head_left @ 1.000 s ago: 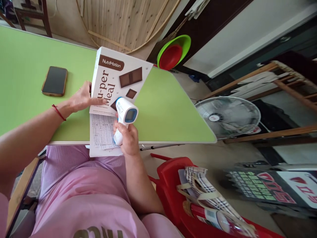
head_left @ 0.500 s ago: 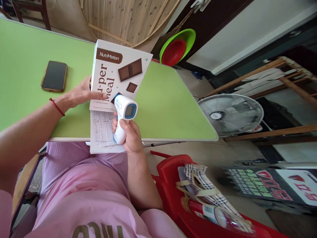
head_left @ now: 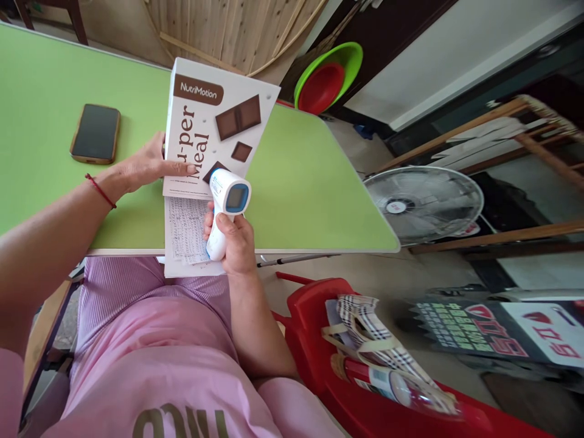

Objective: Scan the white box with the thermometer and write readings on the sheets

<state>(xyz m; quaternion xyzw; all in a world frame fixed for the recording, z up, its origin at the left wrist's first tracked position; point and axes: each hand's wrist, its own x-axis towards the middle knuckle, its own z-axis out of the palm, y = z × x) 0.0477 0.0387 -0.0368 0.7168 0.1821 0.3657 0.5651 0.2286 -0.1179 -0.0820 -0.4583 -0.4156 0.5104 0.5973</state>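
- The right hand [head_left: 235, 243] is clenched around the handle of a white and blue handheld thermometer [head_left: 225, 207], thumb laid across the handle's back; this grip sits at about 6 o'clock of the box, over the near edge of the surface
- The thermometer is tilted, its head toward 12 o'clock and touching or just over the lower edge of the box; its small blue screen faces the camera
- The left hand [head_left: 146, 165] lies flat and released at 9 o'clock of the box, fingers stretched across the box's lower left corner, holding nothing; a red string circles the wrist
- The white box [head_left: 214, 121], printed "NutriMotion" with brown chocolate squares, lies on the green surface [head_left: 310, 188], slightly tilted
- A printed leaflet [head_left: 185, 234] sticks out from under the box at 6 o'clock and hangs over the surface's near edge, just beside the right hand
- A dark phone [head_left: 95, 134] lies face up on the surface, at 9 o'clock of the box, well apart from it
- A green basin with a red one inside [head_left: 326, 82] stands beyond the surface at 1 o'clock
- A fan [head_left: 424, 204] lies on the floor at 3 o'clock
- A red chair [head_left: 319, 328] with a checked bag [head_left: 374, 337] stands at 5 o'clock
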